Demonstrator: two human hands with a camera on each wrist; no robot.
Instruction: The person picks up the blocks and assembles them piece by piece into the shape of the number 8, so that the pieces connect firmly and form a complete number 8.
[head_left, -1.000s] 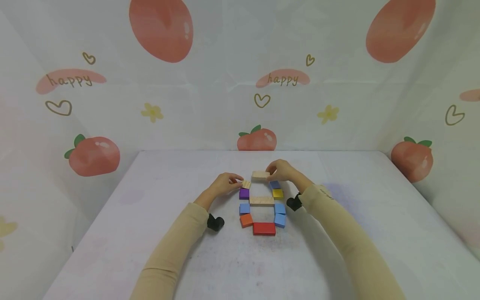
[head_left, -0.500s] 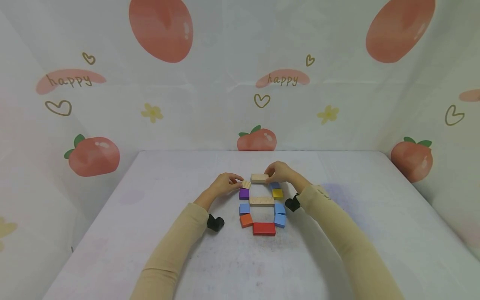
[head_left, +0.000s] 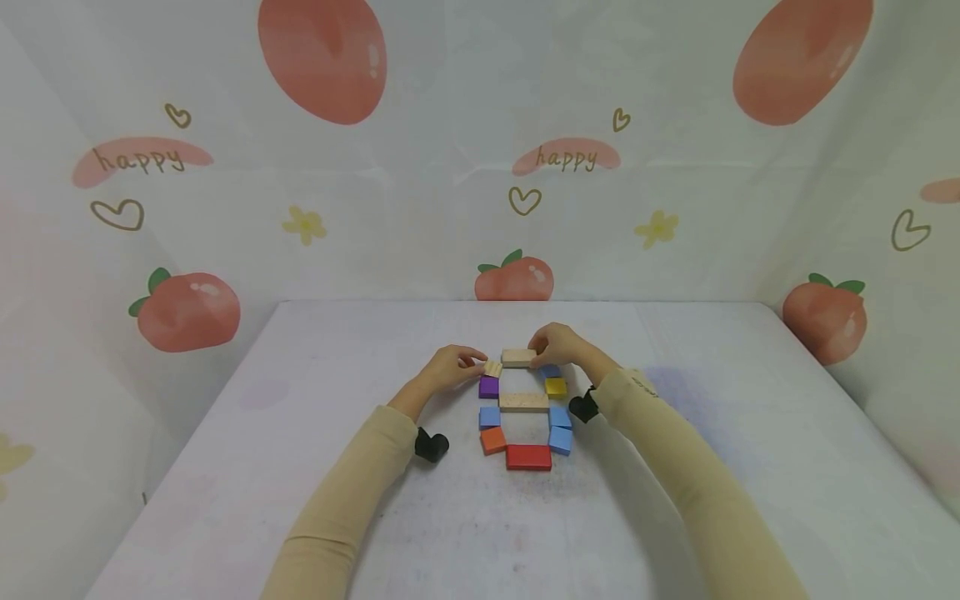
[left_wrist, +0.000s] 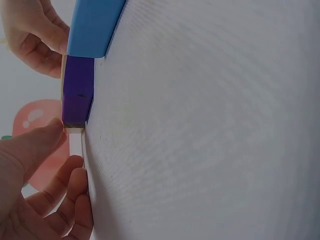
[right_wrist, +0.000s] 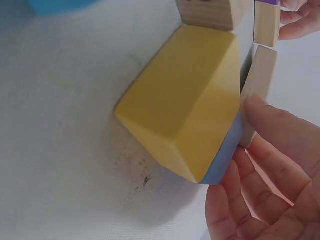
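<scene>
In the head view, blocks form a figure-eight-like outline. My left hand (head_left: 447,367) is at its back left corner, thumb and fingers pinching a small pale wooden block (head_left: 492,369) behind the purple block (head_left: 489,387). My right hand (head_left: 562,343) pinches the right end of a longer pale wooden block (head_left: 517,357) lying across the back. In the right wrist view, the thumb is on this block's face, and the other fingers curl below, close to a blue block (right_wrist: 222,155). That blue block sits beside the yellow block (right_wrist: 180,85).
A second long wooden block (head_left: 523,403) crosses the middle. Nearer lie two light blue blocks (head_left: 560,440) on the right, a light blue and an orange block (head_left: 492,440) on the left, and a red block (head_left: 528,457) in front. A printed curtain hangs behind the table (head_left: 360,333).
My right hand has drawn the long back wooden block slightly nearer and to the left, toward the small wooden block. The left hand has stayed in place.
</scene>
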